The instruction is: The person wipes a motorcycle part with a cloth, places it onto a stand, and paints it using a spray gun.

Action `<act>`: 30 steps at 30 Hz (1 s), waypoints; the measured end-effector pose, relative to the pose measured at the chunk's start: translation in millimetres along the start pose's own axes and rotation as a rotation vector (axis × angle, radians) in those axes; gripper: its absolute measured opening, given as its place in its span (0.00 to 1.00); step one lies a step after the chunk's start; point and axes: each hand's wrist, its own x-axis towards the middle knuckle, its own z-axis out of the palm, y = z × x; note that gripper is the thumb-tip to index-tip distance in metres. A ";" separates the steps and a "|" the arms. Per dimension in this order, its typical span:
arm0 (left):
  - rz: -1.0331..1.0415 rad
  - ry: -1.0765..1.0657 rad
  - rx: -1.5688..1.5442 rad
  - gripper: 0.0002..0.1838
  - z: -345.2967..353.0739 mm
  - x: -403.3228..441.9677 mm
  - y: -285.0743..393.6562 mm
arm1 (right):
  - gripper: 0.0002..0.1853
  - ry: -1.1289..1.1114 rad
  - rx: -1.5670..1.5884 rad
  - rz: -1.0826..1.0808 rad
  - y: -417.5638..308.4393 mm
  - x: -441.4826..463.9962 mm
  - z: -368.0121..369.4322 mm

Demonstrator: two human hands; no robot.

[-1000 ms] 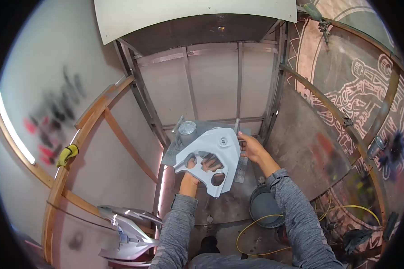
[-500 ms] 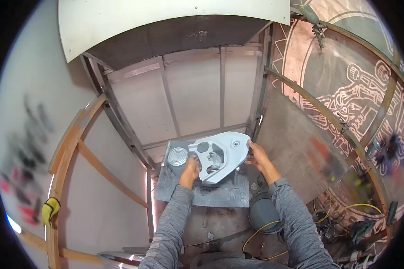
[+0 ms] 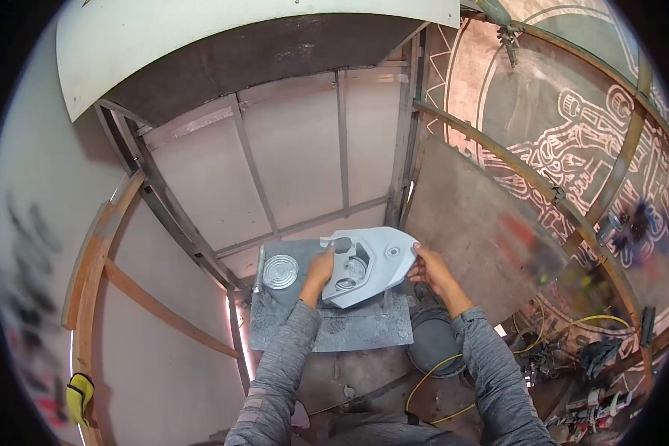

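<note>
A light grey vehicle fairing panel [image 3: 389, 276] with cut-out openings is held level above a grey-coated work stand [image 3: 364, 327]. My left hand [image 3: 320, 273] is closed around its left edge, near a dark oval recess. At the panel's right tip, my right hand [image 3: 430, 271] pinches the edge between thumb and fingers. Left of my left hand stands a round metal can [image 3: 281, 272], seen from above. Through the panel's openings, more round metal surfaces show on the stand, partly hidden.
A dark bucket [image 3: 436, 348] stands on the floor right of the stand. A yellow hose [image 3: 424, 388] runs past it. Wooden framing [image 3: 97, 297] on the left carries a yellow glove [image 3: 79, 398]. A large board [image 3: 483, 230] leans at the right; cluttered parts lie lower right.
My left hand has shifted up along the panel's left edge, toward its upper corner. The right hand still holds the right tip. The whole view has swung slightly.
</note>
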 end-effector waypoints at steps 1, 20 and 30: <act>-0.064 -0.081 -0.081 0.42 -17.2 -24.7 32.4 | 0.26 0.014 0.011 -0.021 -0.7 -1.2 0.1; -0.069 -0.134 -0.297 0.25 -41.4 -27.7 -9.2 | 0.22 0.091 -0.041 -0.041 -10.0 -11.6 5.2; 0.212 0.120 -0.024 0.25 -31.8 -58.5 27.3 | 0.25 0.157 -0.057 -0.044 -6.9 -24.4 -11.6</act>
